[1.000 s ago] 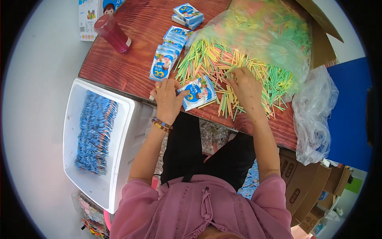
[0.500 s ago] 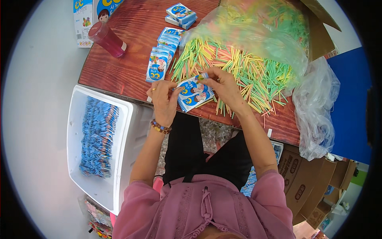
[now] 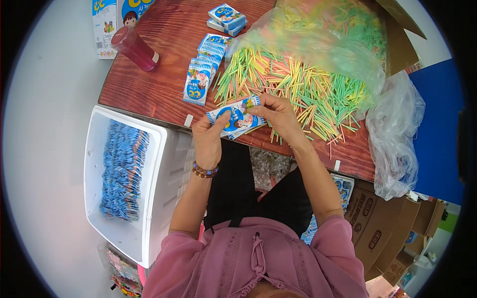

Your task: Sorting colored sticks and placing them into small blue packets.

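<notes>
While both hands hold it, the blue-and-white packet [image 3: 237,118] lies flat.

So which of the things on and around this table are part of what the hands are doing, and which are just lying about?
In use:
- left hand and right hand, both on the blue packet
- coloured sticks
- row of spare packets
- white box of stacked packets

Lying about:
- pink cup
- carton
- clear plastic bag
- cardboard boxes
</notes>
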Demonstrator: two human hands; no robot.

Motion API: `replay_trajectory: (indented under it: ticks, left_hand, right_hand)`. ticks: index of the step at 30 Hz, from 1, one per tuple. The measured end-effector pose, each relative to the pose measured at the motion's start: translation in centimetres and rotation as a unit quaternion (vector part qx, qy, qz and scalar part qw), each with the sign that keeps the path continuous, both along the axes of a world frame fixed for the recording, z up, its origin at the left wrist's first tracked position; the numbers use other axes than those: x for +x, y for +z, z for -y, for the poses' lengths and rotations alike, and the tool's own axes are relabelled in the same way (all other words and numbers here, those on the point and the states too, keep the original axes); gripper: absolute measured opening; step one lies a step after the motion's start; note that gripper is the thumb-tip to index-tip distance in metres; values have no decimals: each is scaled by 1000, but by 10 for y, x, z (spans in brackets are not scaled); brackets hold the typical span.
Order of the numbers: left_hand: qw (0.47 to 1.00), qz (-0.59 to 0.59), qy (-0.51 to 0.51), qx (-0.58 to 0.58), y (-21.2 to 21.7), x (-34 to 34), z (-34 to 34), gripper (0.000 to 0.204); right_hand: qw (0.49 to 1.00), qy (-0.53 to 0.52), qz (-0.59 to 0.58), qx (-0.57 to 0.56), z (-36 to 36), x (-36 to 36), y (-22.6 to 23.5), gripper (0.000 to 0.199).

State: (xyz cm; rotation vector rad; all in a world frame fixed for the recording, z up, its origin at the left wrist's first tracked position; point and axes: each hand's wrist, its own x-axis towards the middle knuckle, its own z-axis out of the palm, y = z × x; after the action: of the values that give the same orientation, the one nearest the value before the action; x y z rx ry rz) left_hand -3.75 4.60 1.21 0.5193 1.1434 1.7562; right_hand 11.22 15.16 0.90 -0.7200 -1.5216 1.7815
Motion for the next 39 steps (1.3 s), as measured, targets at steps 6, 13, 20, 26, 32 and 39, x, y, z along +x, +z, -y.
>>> replay_trajectory:
  ticks: [6,13,20,26,32,39]
  left_hand:
    - [999,35,37,9,0,9,4,16]
    - [992,113,55,11,4,5,7,16]
    - [993,112,45,4,2,7,6,17]
    - [995,23,100,14,-8,-2,4,17]
    - [996,-32,84,-4,-15,2,7,16]
    - [997,-30,74,-9,-17,-3,10,15]
  right_hand:
    - [999,-6,27,20,6,8,4,18]
    - [989,-11,-70,127,12,20,25,22]
    - [962,70,46,260,16,9,25,25]
    - [986,77,86,118,-16,21,35,16]
    - [797,-129,389,444,-75,-19,32,15]
    - [658,-110,539,513,-95,-51,23,19]
